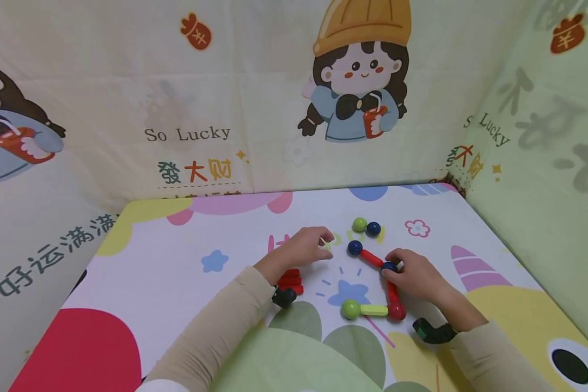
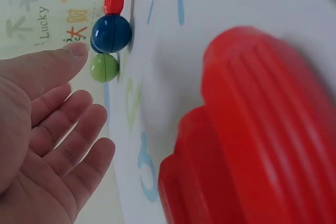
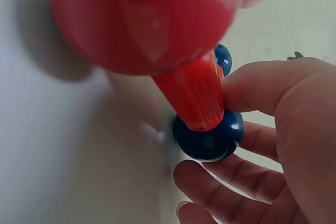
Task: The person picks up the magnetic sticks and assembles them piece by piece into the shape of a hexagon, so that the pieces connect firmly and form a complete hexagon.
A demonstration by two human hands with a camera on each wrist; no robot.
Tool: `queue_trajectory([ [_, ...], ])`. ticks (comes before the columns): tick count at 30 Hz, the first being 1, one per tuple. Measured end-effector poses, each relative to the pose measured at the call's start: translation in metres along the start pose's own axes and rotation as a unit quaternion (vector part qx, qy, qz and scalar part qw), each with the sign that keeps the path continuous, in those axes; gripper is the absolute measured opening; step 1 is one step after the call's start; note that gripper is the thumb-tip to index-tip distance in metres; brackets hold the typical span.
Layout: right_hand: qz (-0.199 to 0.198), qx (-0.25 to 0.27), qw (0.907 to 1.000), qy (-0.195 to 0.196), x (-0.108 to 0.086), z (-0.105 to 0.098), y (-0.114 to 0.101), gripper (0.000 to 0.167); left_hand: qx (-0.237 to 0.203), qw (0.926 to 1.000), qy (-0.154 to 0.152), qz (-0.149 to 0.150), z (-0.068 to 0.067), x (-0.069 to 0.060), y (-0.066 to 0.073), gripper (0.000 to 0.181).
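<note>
My right hand pinches a dark blue ball at a corner of a ball-and-rod chain, thumb on one side and fingers curled behind. From that ball one red rod runs to another dark blue ball. A second red rod leads to a red ball, joined by a yellow-green rod to a green ball. My left hand hovers left of the chain with relaxed, parted fingers and nothing in them. Several loose red rods lie under its wrist.
A loose light green ball and a dark blue ball sit side by side beyond the chain. Patterned cloth walls stand behind and beside the printed tabletop. A dark wrist device sits on the right wrist.
</note>
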State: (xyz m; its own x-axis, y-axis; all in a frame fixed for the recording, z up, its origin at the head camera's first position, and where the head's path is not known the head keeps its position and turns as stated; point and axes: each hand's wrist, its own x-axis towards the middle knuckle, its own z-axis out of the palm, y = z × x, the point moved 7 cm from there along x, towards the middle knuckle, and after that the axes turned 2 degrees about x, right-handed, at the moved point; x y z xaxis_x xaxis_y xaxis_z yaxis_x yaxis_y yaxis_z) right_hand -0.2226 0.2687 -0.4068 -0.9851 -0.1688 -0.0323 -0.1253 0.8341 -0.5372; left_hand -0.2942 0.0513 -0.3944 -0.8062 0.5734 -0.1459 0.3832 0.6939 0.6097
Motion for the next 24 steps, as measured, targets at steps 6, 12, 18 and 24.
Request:
queue_trajectory([
  [6, 0.0, 0.006, 1.0, 0.006, -0.004, -0.001, 0.001, 0.033, -0.016, 0.9996, -0.009, -0.021, 0.003, -0.002, -0.006, 0.045],
  [12, 0.003, 0.019, 0.9998, 0.004, -0.007, -0.002, -0.001, 0.035, -0.022, 0.9992, -0.033, 0.002, 0.01, -0.015, -0.001, 0.044],
  [18, -0.001, 0.023, 0.9997, 0.007, -0.007, -0.002, 0.002, 0.038, -0.015, 0.9959, -0.077, 0.044, 0.028, -0.033, 0.019, 0.042],
  [24, -0.004, 0.027, 0.9996, 0.002, -0.011, -0.002, 0.005, 0.038, 0.025, 0.9892, -0.117, 0.085, 0.055, -0.048, 0.039, 0.047],
])
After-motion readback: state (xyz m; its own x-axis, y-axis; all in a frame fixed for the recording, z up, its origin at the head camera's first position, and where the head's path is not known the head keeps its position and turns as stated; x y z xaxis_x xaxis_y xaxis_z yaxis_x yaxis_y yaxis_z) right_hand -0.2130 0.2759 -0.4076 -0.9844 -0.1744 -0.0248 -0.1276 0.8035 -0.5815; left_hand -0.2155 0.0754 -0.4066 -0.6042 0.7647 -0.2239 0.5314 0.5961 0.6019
